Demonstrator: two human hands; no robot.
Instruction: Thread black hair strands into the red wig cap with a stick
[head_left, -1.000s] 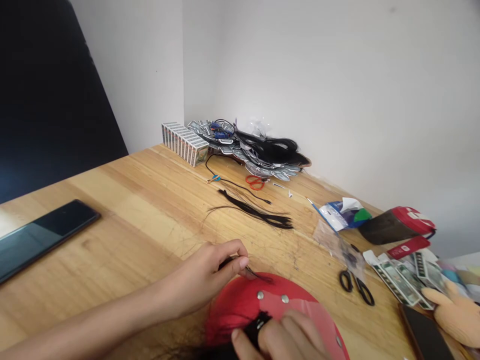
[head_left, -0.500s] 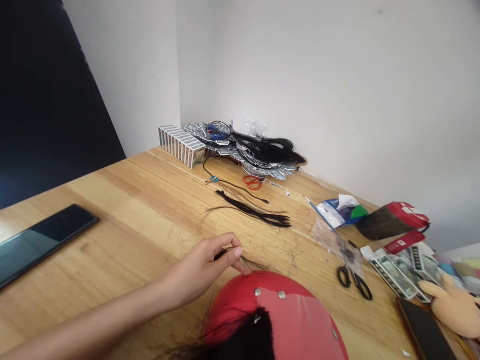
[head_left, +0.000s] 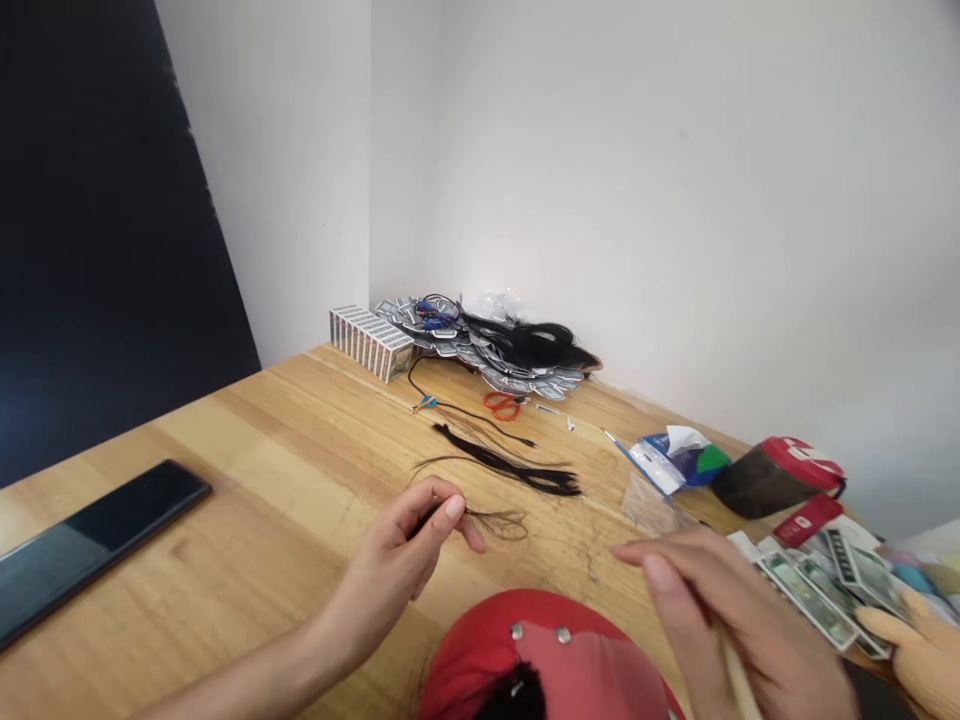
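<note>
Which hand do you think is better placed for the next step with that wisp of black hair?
Probably the left: the left hand pinches the wisp of black hair in its fingers, near the red studded form. The right hand is occupied with a pale wooden handle.

Head-worn camera looking forward and down across the wooden bench from its near edge, facing the far wall corner.
</note>
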